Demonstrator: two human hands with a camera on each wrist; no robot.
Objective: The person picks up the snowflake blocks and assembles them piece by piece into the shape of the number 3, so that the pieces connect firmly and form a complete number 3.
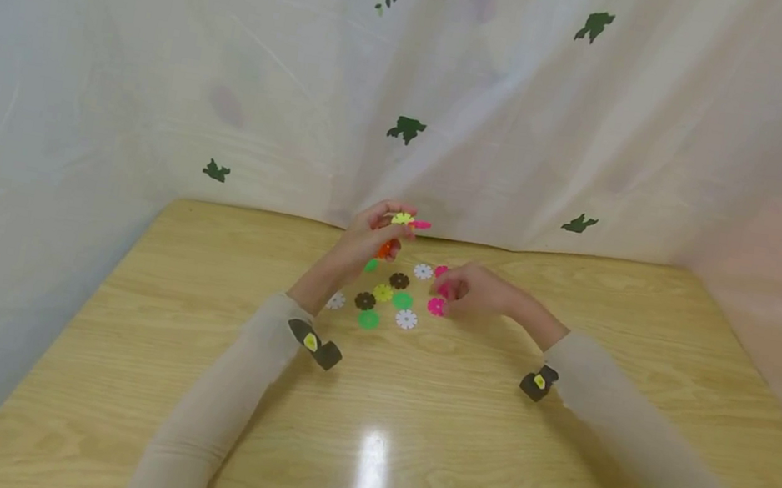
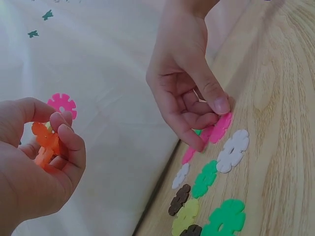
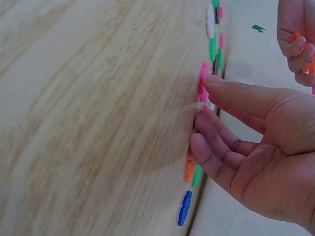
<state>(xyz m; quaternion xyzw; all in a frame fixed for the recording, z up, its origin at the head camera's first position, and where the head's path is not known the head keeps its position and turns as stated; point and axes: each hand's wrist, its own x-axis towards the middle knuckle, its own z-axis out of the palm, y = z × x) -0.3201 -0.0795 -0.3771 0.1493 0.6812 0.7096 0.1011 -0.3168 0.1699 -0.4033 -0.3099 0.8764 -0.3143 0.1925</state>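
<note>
Left wrist: left fingers (image 2: 75,145) curl round orange pieces (image 2: 47,142)

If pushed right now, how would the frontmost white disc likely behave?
The white disc looks thin, so probably light. Lying flat on the table, it should slide, not roll. Likely stiff: the similar pink disc in the left hand shows no droop.

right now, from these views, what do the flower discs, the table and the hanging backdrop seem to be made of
Flower discs: probably plastic, smooth; thin, evenly coloured, with cleanly notched edges.
Table: wood or wood-look laminate, glossy; grain shows, and its top mirrors a bright streak.
Backdrop: likely fabric, perhaps thin sheeting, mostly matte; soft folds and creases.
</note>
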